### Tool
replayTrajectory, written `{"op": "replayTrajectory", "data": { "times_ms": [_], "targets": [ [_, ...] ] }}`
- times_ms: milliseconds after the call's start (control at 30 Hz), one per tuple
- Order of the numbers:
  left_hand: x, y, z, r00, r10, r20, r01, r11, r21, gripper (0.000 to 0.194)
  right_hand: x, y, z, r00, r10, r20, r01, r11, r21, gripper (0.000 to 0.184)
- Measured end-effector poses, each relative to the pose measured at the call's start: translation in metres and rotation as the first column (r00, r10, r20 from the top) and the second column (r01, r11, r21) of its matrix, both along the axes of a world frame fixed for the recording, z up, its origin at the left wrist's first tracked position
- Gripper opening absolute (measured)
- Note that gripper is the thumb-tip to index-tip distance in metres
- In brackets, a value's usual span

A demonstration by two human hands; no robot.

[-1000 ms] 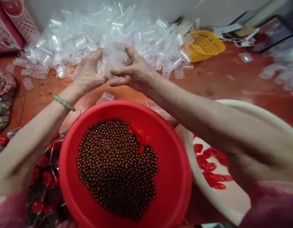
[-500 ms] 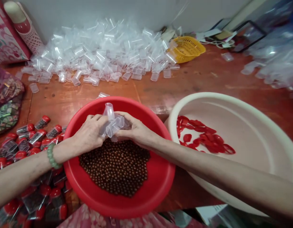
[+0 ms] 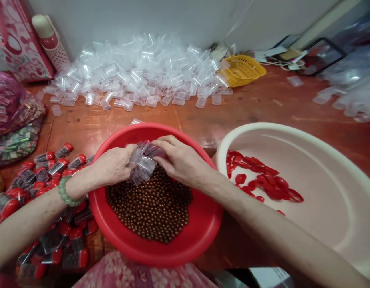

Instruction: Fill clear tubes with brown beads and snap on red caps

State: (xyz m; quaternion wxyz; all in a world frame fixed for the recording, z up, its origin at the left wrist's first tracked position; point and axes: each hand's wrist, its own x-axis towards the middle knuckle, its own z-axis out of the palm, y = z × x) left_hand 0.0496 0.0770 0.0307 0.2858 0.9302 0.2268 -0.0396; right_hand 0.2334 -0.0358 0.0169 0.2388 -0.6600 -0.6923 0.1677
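Note:
Over the red basin (image 3: 203, 236), my left hand (image 3: 114, 165) and my right hand (image 3: 180, 160) hold a bunch of clear plastic tubes (image 3: 143, 165) between them. The left fingers are closed round the bunch from the left, partly hidden behind it. My right thumb and fingers close on its right side. Below the hands, a heap of shiny dark brown beads (image 3: 151, 210) fills the bottom of the basin. A green bead bracelet (image 3: 65, 192) circles my left wrist.
Filled tubes with red caps (image 3: 53, 168) lie left of the basin. On the right, a white basin (image 3: 317, 168) contains red caps (image 3: 269, 180). Behind are a pile of clear tubes (image 3: 137, 72), a yellow basket (image 3: 243, 72) and a thermos (image 3: 49, 40). Mesh bags (image 3: 13, 120) sit far left.
The tubes in my hands have been pushed closer together and lie lower; one no longer sticks up on top. My right hand has shifted slightly right. The whole view has shifted slightly.

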Motion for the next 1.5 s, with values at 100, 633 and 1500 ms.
{"op": "replayTrajectory", "data": {
  "times_ms": [100,633,1500],
  "targets": [
    [-0.003,-0.009,0.003,0.994,-0.034,0.105,0.061,0.962,-0.264,0.034,-0.012,-0.011,0.015,0.959,0.249,-0.134,-0.216,0.951,0.222,0.034],
    [-0.022,-0.068,-0.014,0.975,0.201,0.095,-0.079,0.713,-0.697,0.047,-0.037,-0.050,0.012,0.886,0.335,-0.321,-0.371,0.927,-0.055,0.034],
    [-0.057,-0.060,-0.017,0.807,0.542,0.236,-0.344,0.755,-0.558,0.033,-0.067,-0.026,-0.029,0.751,0.550,-0.365,-0.646,0.726,-0.236,0.038]
  ]
}}
